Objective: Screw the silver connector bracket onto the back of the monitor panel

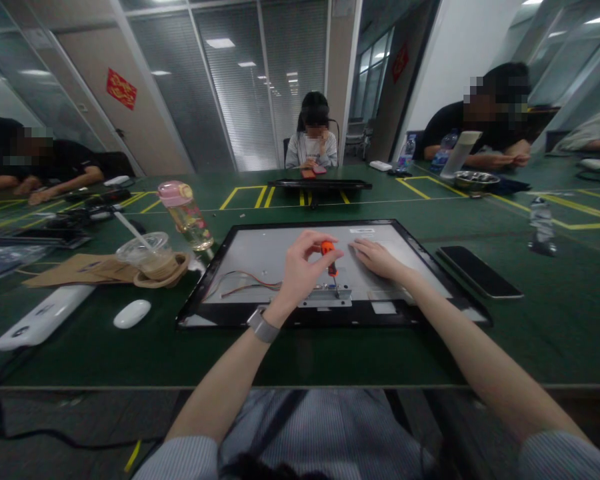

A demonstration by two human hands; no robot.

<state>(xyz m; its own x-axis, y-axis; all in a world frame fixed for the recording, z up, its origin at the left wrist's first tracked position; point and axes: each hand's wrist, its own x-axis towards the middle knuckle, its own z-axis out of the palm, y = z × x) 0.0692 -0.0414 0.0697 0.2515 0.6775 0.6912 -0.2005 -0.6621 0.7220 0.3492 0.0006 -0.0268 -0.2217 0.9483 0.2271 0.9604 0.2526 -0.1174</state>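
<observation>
A green bench (530, 320) fills a glass-walled office, with other people seated around it. A screen panel (260, 250) lies face down near the front edge. The left hand (300, 270) has its grip clamped on an orange screwdriver (327, 249), held upright with its tip on a metal bracket (325, 298). The right hand (377, 259) lies flat on the panel just beside it, grip apart and holding nothing.

Left hand (300, 267) holds screwdriver (330, 257) upright on monitor panel (260, 257).

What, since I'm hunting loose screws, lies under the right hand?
The right hand lies flat on the grey panel; bare metal surrounds it. Beneath the palm is hidden.
</observation>
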